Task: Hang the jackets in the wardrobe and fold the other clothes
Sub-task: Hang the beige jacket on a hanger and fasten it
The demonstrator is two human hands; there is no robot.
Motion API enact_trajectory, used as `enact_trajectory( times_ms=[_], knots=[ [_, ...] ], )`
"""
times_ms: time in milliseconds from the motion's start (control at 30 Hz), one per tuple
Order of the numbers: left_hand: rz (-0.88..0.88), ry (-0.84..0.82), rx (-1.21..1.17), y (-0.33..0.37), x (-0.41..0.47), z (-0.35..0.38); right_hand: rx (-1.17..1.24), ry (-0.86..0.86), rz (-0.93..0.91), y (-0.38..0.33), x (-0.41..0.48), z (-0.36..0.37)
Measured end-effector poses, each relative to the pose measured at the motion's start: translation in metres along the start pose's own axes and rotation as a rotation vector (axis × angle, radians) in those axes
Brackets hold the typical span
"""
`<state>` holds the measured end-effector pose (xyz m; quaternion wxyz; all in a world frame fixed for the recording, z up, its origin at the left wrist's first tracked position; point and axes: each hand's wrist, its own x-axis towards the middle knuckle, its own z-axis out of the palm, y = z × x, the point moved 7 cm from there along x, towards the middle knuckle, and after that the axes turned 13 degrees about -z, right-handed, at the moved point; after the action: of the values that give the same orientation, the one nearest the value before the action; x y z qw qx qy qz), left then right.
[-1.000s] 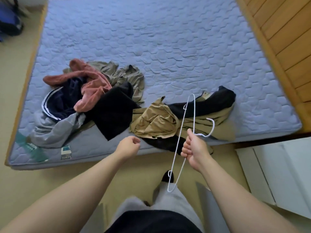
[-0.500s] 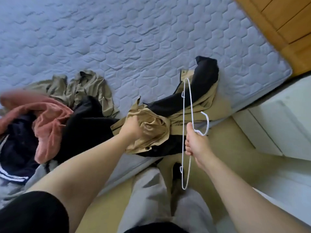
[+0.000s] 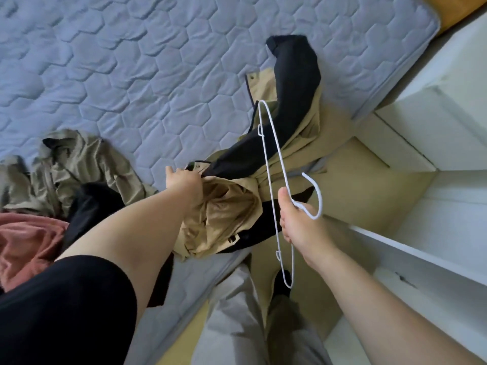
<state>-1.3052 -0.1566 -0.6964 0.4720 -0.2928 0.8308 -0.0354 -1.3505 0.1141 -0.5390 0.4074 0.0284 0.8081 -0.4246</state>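
Note:
A tan and black jacket lies crumpled at the near corner of the blue quilted mattress, its black part stretching up toward the bed's right edge. My left hand reaches onto the jacket and grips its tan fabric near the collar, fingers buried in the cloth. My right hand holds a white wire hanger by its neck, just right of the jacket and above the floor, with the hook pointing right.
More clothes are heaped at the left of the mattress: an olive garment, a black one and a pink one. White furniture panels stand on the right. My grey-trousered legs are below.
I have leaned closer to the bed. My left hand went from hovering in front of the mattress onto the tan jacket and took hold of it. The right hand keeps the hanger.

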Motion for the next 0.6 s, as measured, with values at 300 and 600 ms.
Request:
enact_trajectory(
  times_ms=[300, 600],
  knots=[
    [0.381, -0.029, -0.098, 0.066, -0.095, -0.017, -0.019, 0.187, 0.014, -0.01, -0.035, -0.035],
    [0.548, -0.158, -0.418, 0.144, -0.232, -0.093, 0.011, 0.375, -0.032, 0.0, -0.092, -0.086]
  ],
)
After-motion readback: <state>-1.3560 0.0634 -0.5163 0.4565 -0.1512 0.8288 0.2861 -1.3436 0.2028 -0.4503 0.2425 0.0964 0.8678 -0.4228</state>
